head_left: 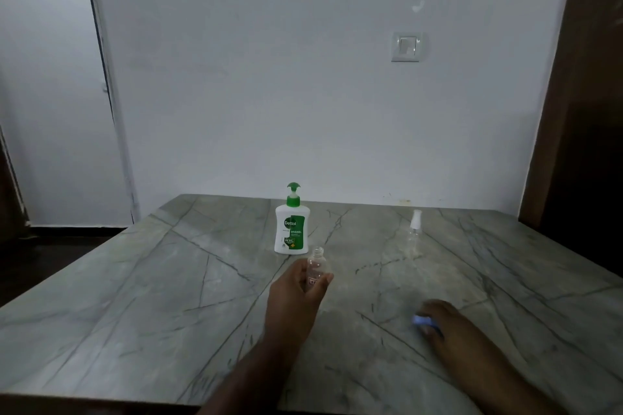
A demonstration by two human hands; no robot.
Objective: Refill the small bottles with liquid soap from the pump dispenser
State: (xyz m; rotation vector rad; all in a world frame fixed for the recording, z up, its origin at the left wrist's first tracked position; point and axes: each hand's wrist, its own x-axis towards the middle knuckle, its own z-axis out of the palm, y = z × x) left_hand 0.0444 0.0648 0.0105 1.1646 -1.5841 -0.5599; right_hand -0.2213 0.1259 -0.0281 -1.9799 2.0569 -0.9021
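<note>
Left hand [296,295] grips uncapped bottle [317,265]; right hand [445,322] pinches blue cap [422,320].

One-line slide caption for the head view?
Left hand holds an uncapped small bottle near the pump dispenser; right hand grips a bluish cap; spray bottle stands aside.

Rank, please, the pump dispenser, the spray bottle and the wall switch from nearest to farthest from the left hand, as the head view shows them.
1. Pump dispenser: just behind the left hand.
2. Spray bottle: farther back, off to the right.
3. Wall switch: up on the back wall.
</note>
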